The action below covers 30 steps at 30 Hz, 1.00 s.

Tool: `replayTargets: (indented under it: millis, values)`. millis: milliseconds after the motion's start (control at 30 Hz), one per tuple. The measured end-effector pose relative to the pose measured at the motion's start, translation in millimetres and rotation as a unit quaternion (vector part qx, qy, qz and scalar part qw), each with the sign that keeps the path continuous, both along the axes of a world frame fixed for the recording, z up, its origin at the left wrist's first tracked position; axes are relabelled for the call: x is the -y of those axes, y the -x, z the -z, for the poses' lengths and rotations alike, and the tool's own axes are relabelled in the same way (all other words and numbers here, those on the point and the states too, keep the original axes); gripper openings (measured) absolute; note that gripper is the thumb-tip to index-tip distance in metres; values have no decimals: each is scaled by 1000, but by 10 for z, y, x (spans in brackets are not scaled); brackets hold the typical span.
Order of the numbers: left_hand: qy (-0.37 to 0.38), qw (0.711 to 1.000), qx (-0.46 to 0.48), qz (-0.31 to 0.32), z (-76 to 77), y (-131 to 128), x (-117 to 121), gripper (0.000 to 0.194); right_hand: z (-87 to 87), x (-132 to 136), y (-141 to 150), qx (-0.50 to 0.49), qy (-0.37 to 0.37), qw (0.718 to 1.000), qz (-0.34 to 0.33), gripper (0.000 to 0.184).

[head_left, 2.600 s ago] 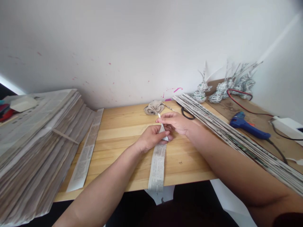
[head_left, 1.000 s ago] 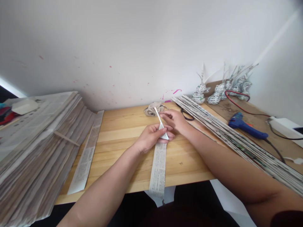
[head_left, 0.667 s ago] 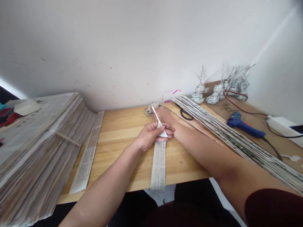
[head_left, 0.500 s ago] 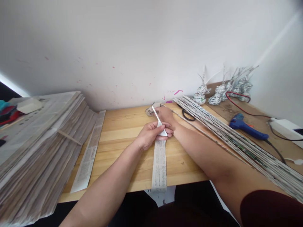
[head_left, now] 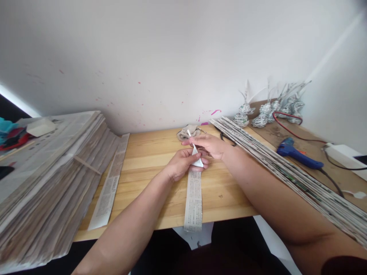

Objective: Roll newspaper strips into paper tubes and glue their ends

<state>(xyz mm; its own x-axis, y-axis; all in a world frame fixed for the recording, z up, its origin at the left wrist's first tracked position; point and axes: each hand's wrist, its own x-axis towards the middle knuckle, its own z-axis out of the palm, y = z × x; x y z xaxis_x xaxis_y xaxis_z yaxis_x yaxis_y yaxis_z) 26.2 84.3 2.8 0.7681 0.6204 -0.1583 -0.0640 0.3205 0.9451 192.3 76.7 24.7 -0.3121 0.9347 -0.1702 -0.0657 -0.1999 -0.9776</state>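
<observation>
A newspaper strip (head_left: 194,202) hangs from my hands down past the table's front edge. Its upper end is rolled into a thin white tube that widens into a folded triangle. My left hand (head_left: 183,162) is closed on that folded part, thumb on top. Higher up, my right hand (head_left: 210,145) has its fingertips closed around the thin tube, whose tip pokes out above them. Just behind the tip lies a crumpled grey-beige cloth (head_left: 183,133). A second flat newspaper strip (head_left: 110,191) lies to the left of my left forearm.
A tall stack of newspaper strips (head_left: 57,183) fills the left side, with a white block (head_left: 41,127) on top. At right lie a bundle of rolled paper sticks (head_left: 275,168), a blue glue gun (head_left: 299,154), a white power strip (head_left: 345,156) and several woven paper figures (head_left: 242,114).
My right hand has come back from the cloth to the rolled tube and closed its fingertips on it. My left hand keeps its hold on the folded strip.
</observation>
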Motion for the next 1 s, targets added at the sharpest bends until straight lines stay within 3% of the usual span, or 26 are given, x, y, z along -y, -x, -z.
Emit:
replayTargets:
  millis: [133, 333, 533, 733, 867, 1000]
  values:
    - [-27, 999, -20, 8, 27, 0, 11, 38, 58, -52, -8, -1, -19, 999, 49, 36]
    - [-52, 997, -45, 23, 36, -22, 33, 37, 74, -87, -9, -20, -11, 998, 59, 31]
    - [-43, 998, -46, 33, 17, -31, 68, 34, 12, -64, 16, -15, 22, 993, 119, 44]
    - [-29, 998, -32, 38, 10, 0, 52, 36, -26, -29, -117, -3, -35, 999, -2, 39]
    - [-34, 998, -42, 30, 23, -14, 57, 38, -3, -64, -97, 3, -37, 997, 70, 32]
    - [-40, 998, -51, 26, 33, -32, 71, 38, -6, -69, -27, -9, -12, 991, 129, 40]
